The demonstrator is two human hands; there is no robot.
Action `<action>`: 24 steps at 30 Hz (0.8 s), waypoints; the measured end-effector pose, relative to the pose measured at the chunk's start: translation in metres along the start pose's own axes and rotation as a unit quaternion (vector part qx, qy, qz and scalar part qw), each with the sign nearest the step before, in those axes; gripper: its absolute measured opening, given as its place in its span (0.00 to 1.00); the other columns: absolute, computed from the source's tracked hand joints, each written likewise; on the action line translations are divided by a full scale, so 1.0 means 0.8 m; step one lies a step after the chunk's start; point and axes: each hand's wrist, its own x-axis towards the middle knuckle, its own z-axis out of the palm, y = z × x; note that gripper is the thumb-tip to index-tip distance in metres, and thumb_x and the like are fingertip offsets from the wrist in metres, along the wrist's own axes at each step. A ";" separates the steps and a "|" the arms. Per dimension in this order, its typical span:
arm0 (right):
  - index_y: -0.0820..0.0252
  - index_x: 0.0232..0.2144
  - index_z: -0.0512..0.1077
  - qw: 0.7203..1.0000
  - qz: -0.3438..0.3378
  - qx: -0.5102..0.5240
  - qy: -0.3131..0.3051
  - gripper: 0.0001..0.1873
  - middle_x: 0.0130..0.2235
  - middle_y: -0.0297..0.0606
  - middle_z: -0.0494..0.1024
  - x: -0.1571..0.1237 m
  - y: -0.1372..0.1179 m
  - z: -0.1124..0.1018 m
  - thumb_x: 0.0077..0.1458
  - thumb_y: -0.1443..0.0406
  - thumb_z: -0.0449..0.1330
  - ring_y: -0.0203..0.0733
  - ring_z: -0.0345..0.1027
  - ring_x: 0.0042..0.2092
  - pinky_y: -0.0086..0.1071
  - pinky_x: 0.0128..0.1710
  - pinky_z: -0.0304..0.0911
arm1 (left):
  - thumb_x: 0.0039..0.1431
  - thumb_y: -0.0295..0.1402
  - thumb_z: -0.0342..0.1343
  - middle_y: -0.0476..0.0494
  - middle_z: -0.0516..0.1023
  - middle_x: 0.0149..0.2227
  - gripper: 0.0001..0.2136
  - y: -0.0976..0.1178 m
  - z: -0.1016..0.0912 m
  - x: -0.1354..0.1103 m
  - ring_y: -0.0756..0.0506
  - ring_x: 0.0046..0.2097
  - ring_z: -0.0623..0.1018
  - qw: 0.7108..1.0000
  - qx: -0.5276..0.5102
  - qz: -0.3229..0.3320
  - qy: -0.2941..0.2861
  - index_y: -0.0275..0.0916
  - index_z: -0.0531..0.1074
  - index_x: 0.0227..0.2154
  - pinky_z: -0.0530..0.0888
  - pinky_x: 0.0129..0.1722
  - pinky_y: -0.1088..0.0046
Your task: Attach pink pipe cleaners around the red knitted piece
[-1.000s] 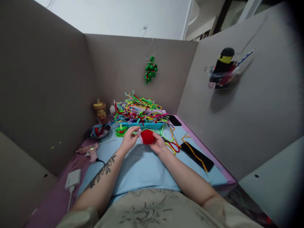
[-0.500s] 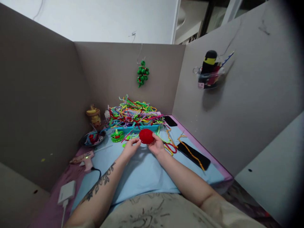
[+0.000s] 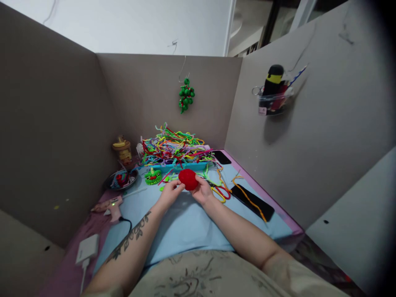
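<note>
A rounded red fuzzy piece is held up between my two hands, above the blue cloth. My left hand pinches its lower left edge with thumb and fingers. On the other side, my right hand grips its right edge, the thumb in front and the fingers partly hidden behind. Just left of the hands sits a green fuzzy figure with eyes. Scissors with red and yellow handles lie to the right of my right hand.
Behind, a blue tray overflows with colourful pipe cleaners. A pink glue gun, a white power bank and a dark bowl line the left. Two phones lie right, one under an orange strand. Grey partitions enclose the table.
The red piece has shifted slightly left and toward me, and its tilt has changed a little. Both hands stay on it.
</note>
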 end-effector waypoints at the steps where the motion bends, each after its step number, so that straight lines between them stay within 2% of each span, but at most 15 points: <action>1: 0.63 0.42 0.70 1.000 0.002 -0.004 -0.002 0.13 0.33 0.39 0.80 0.000 0.001 0.000 0.56 0.71 0.51 0.38 0.75 0.35 0.30 0.33 0.71 | 0.52 0.40 0.52 0.47 0.75 0.29 0.12 -0.001 0.000 0.000 0.48 0.31 0.71 1.000 0.003 0.001 -0.003 0.35 0.73 0.27 0.66 0.31 0.75; 4: 0.63 0.42 0.70 1.000 -0.009 -0.003 -0.021 0.12 0.35 0.38 0.80 0.000 -0.001 0.000 0.55 0.71 0.52 0.39 0.75 0.36 0.31 0.37 0.70 | 0.52 0.40 0.53 0.44 0.76 0.33 0.12 -0.002 0.000 0.001 0.47 0.36 0.72 1.000 0.011 0.008 0.023 0.36 0.74 0.31 0.66 0.34 0.74; 7: 0.62 0.43 0.70 0.999 -0.033 0.003 -0.029 0.12 0.35 0.38 0.80 0.002 -0.008 0.001 0.55 0.69 0.53 0.39 0.75 0.37 0.34 0.39 0.70 | 0.47 0.40 0.58 0.43 0.75 0.38 0.16 0.001 0.000 0.001 0.46 0.38 0.73 0.990 0.029 0.015 0.139 0.37 0.72 0.37 0.67 0.33 0.74; 9: 0.61 0.43 0.70 0.999 -0.051 0.010 -0.017 0.13 0.35 0.38 0.80 0.005 -0.014 0.001 0.56 0.69 0.53 0.39 0.75 0.37 0.35 0.39 0.70 | 0.48 0.43 0.57 0.45 0.74 0.32 0.15 0.005 -0.002 0.000 0.48 0.33 0.72 0.984 0.036 0.009 0.175 0.36 0.72 0.33 0.66 0.30 0.75; 11: 0.60 0.45 0.70 0.997 -0.068 0.019 0.000 0.14 0.34 0.37 0.80 0.007 -0.018 -0.001 0.56 0.69 0.53 0.39 0.75 0.37 0.35 0.39 0.70 | 0.52 0.46 0.52 0.48 0.71 0.21 0.16 0.008 -0.003 -0.002 0.49 0.26 0.70 0.993 0.029 -0.020 0.116 0.37 0.72 0.24 0.64 0.26 0.75; 13: 0.59 0.46 0.69 0.997 -0.078 0.027 0.010 0.15 0.34 0.36 0.80 0.009 -0.022 -0.002 0.56 0.68 0.53 0.39 0.75 0.36 0.34 0.40 0.70 | 0.54 0.49 0.48 0.48 0.70 0.16 0.21 0.011 -0.001 -0.005 0.49 0.22 0.69 0.997 -0.006 -0.071 0.008 0.37 0.73 0.20 0.63 0.23 0.75; 15: 0.59 0.48 0.68 0.996 -0.080 0.031 0.010 0.16 0.34 0.36 0.80 0.009 -0.024 -0.003 0.55 0.68 0.54 0.38 0.75 0.36 0.33 0.39 0.70 | 0.52 0.50 0.50 0.45 0.76 0.22 0.20 0.013 0.004 -0.008 0.48 0.23 0.73 0.986 -0.071 -0.133 -0.063 0.37 0.75 0.26 0.64 0.22 0.75; 16: 0.59 0.48 0.68 0.996 -0.080 0.032 0.007 0.17 0.34 0.35 0.80 0.009 -0.025 -0.003 0.55 0.68 0.54 0.37 0.75 0.36 0.33 0.39 0.70 | 0.51 0.50 0.52 0.42 0.79 0.28 0.19 0.013 0.007 -0.010 0.48 0.26 0.75 0.977 -0.115 -0.161 -0.074 0.37 0.75 0.31 0.66 0.23 0.75; 19: 0.59 0.48 0.68 0.997 -0.067 0.029 0.004 0.17 0.34 0.35 0.80 0.006 -0.024 -0.001 0.56 0.69 0.54 0.37 0.75 0.35 0.32 0.37 0.70 | 0.51 0.47 0.55 0.39 0.77 0.42 0.19 0.013 0.011 -0.009 0.47 0.36 0.78 0.943 -0.252 -0.211 -0.048 0.39 0.72 0.40 0.70 0.27 0.75; 21: 0.60 0.48 0.68 0.999 -0.049 0.019 0.001 0.17 0.34 0.36 0.81 0.005 -0.021 0.001 0.55 0.69 0.54 0.38 0.75 0.35 0.32 0.37 0.71 | 0.51 0.44 0.57 0.39 0.76 0.44 0.17 0.011 0.008 -0.005 0.47 0.39 0.77 0.921 -0.325 -0.215 -0.013 0.38 0.71 0.39 0.72 0.31 0.75; 24: 0.63 0.46 0.69 0.999 -0.028 -0.006 -0.020 0.16 0.34 0.39 0.80 0.004 -0.013 0.001 0.54 0.70 0.55 0.40 0.75 0.36 0.34 0.38 0.71 | 0.53 0.38 0.56 0.38 0.75 0.44 0.13 0.003 -0.004 0.006 0.47 0.40 0.77 0.894 -0.391 -0.203 0.078 0.36 0.70 0.39 0.74 0.36 0.71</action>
